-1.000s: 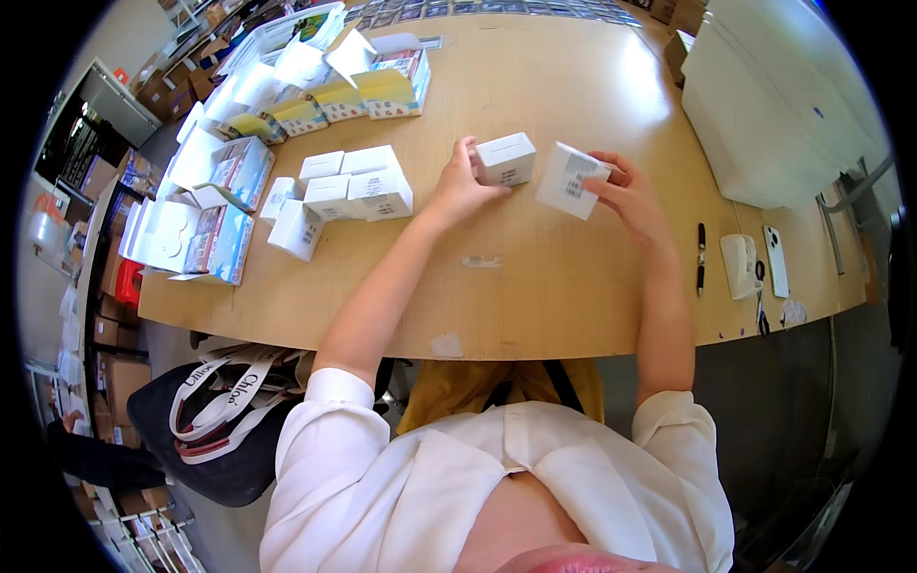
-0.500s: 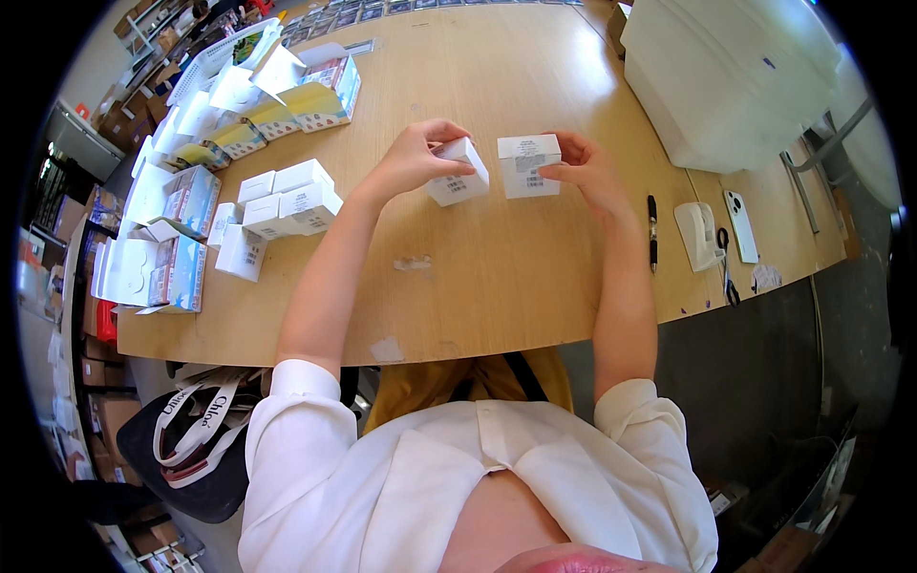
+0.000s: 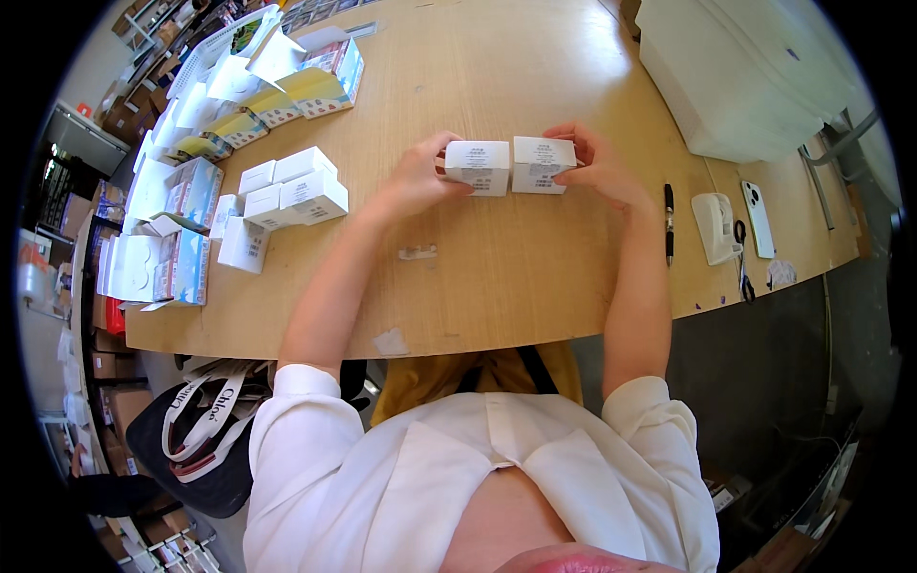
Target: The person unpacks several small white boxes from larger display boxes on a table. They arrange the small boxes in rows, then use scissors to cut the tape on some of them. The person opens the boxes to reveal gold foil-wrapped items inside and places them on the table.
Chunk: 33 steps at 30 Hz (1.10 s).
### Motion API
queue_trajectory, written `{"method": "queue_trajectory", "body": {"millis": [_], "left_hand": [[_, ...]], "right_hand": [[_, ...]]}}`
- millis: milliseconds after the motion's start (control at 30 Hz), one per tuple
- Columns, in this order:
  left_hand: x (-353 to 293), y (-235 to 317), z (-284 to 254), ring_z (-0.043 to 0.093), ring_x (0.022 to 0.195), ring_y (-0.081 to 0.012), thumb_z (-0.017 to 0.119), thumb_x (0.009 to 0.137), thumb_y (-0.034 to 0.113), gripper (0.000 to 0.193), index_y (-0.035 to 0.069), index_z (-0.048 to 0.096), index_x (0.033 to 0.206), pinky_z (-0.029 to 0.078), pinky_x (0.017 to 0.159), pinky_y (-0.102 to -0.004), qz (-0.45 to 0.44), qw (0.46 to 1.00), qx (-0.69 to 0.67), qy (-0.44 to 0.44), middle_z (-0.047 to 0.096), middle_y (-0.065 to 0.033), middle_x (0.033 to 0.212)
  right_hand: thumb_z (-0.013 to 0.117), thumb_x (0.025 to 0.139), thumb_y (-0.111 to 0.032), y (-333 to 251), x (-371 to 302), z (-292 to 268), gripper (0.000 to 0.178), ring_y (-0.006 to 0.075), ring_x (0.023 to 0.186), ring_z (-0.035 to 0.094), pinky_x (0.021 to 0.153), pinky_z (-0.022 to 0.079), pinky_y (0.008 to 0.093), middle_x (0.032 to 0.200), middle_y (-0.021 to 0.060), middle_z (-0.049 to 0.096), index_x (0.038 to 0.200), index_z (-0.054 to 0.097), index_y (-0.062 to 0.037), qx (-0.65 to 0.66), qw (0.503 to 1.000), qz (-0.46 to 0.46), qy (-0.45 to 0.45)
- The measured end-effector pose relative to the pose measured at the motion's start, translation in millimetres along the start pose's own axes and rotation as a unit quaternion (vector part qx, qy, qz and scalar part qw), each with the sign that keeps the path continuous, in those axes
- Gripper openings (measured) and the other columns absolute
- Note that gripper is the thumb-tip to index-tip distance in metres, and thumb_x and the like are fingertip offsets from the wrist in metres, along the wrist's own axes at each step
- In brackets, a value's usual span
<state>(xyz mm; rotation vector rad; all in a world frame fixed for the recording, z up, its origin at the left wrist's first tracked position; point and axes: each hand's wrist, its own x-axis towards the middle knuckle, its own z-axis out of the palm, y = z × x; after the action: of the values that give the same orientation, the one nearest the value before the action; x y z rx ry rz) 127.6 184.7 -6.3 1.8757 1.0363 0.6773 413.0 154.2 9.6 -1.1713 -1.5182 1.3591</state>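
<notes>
Left hand (image 3: 420,177) clamped on left white box (image 3: 478,167), right hand (image 3: 597,170) on right white box (image 3: 543,164); boxes side by side, touching, mid-surface (image 3: 535,277), labelled faces toward wearer, long axes apparently left-right; contents unseen.

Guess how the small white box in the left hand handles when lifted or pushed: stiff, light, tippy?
Probably stiff: the white box keeps crisp, square edges under the left hand grip. Likely light, since fingertips alone hold it, as the right hand does the matching second box. Flat faces suggest it slides on the wooden table rather than rolls; it looks squat, so unlikely to tip.
</notes>
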Motion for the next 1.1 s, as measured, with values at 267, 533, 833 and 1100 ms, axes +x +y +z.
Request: {"method": "queue_trajectory", "body": {"millis": [267,533,833,1100], "left_hand": [[6.7,8.9,21.0,0.054,0.117,-0.0293,0.08,0.069,0.008,0.068,0.009,0.05,0.13,0.045,0.1,-0.0389,0.064,0.995,0.049,0.058,0.059,-0.0126,0.118],[-83.9,19.7,-96.9,0.031,0.134,-0.0324,0.08,0.061,0.01,0.068,0.012,0.058,0.125,0.032,0.111,-0.0416,0.045,0.88,0.457,0.119,0.045,-0.0133,0.137],[-121.4,5.5,-133.1,0.041,0.121,-0.0287,0.08,0.06,0.002,0.048,0.008,0.063,0.104,0.038,0.102,-0.0383,0.005,0.905,0.407,0.127,0.055,-0.008,0.117],[-44.9,22.1,-82.0,0.061,0.103,-0.0201,0.075,0.072,0.0,0.04,0.003,0.063,0.11,0.054,0.086,-0.034,0.05,0.973,0.209,0.081,0.063,-0.0077,0.11]], "right_hand": [[0.068,0.067,0.004,18.2,7.9,-15.0,0.064,0.019,0.114,0.052,0.09,0.047,0.0345,0.123,0.0038,0.055,0.127,0.053,-0.0098,-0.047,0.999,-0.01,0.01],[0.08,0.064,-0.005,-4.0,-6.6,-3.1,0.08,0.0261,0.133,0.038,0.11,0.032,0.0399,0.138,0.0111,0.046,0.137,0.048,-0.0162,-0.041,0.996,-0.039,0.062],[0.079,0.066,-0.007,-9.7,-7.9,1.1,0.081,0.0272,0.127,0.043,0.104,0.038,0.0387,0.137,0.014,0.046,0.139,0.045,-0.0164,-0.099,0.991,-0.06,0.068],[0.078,0.07,-0.014,-0.9,-5.0,10.0,0.069,0.0273,0.125,0.043,0.101,0.041,0.0373,0.134,0.0115,0.047,0.133,0.05,-0.0166,-0.193,0.977,-0.085,0.027]]}}
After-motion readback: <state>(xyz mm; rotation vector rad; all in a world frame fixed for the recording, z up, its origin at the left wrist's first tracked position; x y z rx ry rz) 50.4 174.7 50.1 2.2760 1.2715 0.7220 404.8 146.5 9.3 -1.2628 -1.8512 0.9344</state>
